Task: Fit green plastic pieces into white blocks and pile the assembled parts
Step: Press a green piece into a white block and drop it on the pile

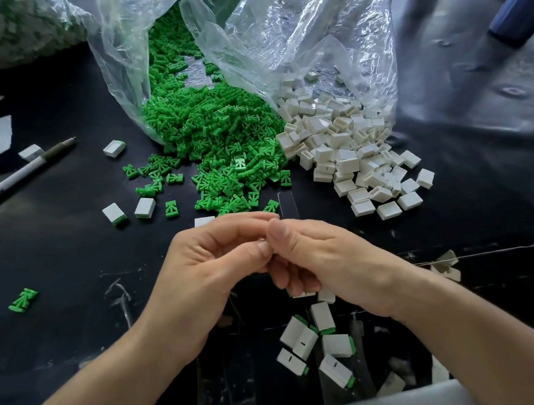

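So, biggest thing first: a black table (58, 254) with two clear plastic bags lying open on it. The left bag (118, 51) spills a big heap of green pieces (213, 130), and the right bag (319, 28) spills white blocks (347, 148) right beside them, the two heaps touching at the edge.

The person's left hand (212, 266) and right hand (322, 256) meet in the middle, just in front of the heaps. Fingers on both are curled in with the thumbs pushed up against each other. Can't tell what's in there, it's hidden.

Below the hands sits a loose cluster of assembled parts (314, 341), white with green ends poking out. A pen (12, 178) lies off to the left, and a lone green piece (23, 300) sits well apart, near the left edge.
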Tool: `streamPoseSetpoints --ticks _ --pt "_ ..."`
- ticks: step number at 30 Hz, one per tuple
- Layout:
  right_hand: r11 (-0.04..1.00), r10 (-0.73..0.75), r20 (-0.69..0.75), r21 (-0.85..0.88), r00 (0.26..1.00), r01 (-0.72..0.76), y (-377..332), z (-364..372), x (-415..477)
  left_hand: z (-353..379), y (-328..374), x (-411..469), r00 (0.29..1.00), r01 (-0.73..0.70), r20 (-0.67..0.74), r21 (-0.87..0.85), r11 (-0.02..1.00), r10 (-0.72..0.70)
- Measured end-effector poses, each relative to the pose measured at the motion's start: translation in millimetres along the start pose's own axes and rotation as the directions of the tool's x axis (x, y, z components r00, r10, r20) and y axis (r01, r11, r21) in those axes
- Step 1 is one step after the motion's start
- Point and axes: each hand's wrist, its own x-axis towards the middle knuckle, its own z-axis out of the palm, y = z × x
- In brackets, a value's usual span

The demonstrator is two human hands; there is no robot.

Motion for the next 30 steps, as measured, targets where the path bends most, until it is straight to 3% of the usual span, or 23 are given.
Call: streamPoseSetpoints --ticks 7,26,30 --pt "0.994 -0.075 -0.111 -0.086 0.991 0.066 3.4 6.9 3.2 -0.3 -4.4 0.5 1.000 0.000 -0.028 -0.022 1.000 -0.001" --pt "0.964 -0.171 -0.177 -0.234 0.969 0.128 6.5 8.3 2.8 0.2 -6.2 1.1 0.999 0.013 -0.048 -0.051 0.999 -0.016" --pt "0.970 -0.175 -0.156 -0.194 0.972 0.144 5.6 9.7 2.1 -0.3 -6.0 1.1 0.998 0.022 -0.051 -0.074 0.997 -0.026"
